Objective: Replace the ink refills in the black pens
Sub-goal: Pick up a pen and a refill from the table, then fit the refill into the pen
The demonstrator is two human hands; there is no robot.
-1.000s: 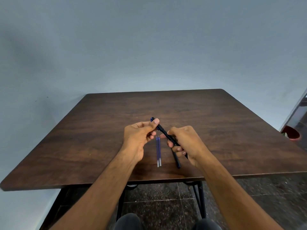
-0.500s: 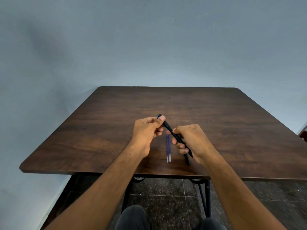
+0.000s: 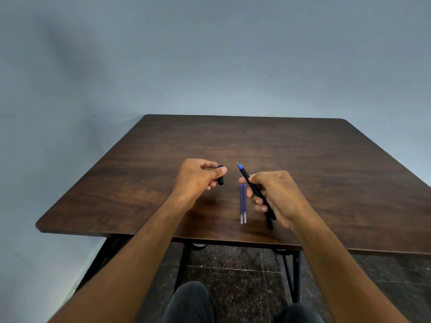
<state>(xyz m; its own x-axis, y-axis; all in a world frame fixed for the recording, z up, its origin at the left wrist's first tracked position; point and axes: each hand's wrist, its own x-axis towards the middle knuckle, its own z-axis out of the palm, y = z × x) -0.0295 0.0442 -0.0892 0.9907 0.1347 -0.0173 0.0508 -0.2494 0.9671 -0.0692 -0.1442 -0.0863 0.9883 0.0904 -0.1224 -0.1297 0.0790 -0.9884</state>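
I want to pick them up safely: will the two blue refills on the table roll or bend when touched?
The refills look thin and round, so a push would probably roll them. They seem light and slightly flexible. Lying flat on the table, they may be hard to pinch.

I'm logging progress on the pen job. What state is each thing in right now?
Pen cap: off the pen, held in the left hand.
Black pen: uncapped, blue tip bare and pointing away, held in the right hand.
Second black pen: on the table under the right hand, mostly hidden.
Two blue refills: side by side on the table, untouched.
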